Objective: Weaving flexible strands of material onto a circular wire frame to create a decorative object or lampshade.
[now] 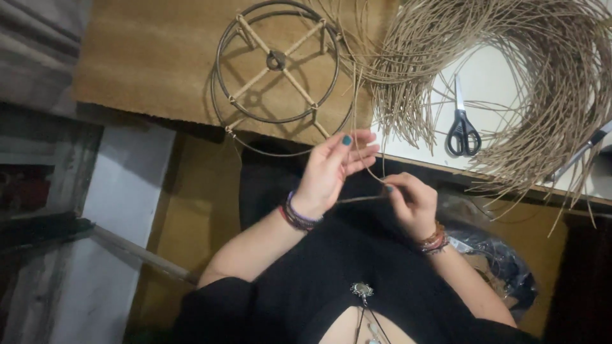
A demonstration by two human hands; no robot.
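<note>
1. Containers. A round wire frame lies on the brown mat at the top of the view. It consists of dark metal rings joined by pale wooden cross-struts meeting at a central hub. Nothing sits inside it. A dark plastic bag lies low at the right, beside the person's arm; its contents cannot be made out.

2. Hands and strand. The left hand is raised in front of the body, fingers spread and slightly curled, with a thin tan reed strand passing between the fingertips. The strand runs up from the hands toward the frame. The right hand sits just beside and below the left, its grip pinched together on the lower part of the same strand. Both wrists carry beaded bracelets.

3. Surface. A large coil of tan reed rests on the counter, which is white at the right. Black-handled scissors lie on the counter inside the coil's open centre, blades closed. Loose reed ends hang over the counter edge.

4. Room. A yellowish floor shows below the counter. A white panel and dark shelving stand at the left.
</note>
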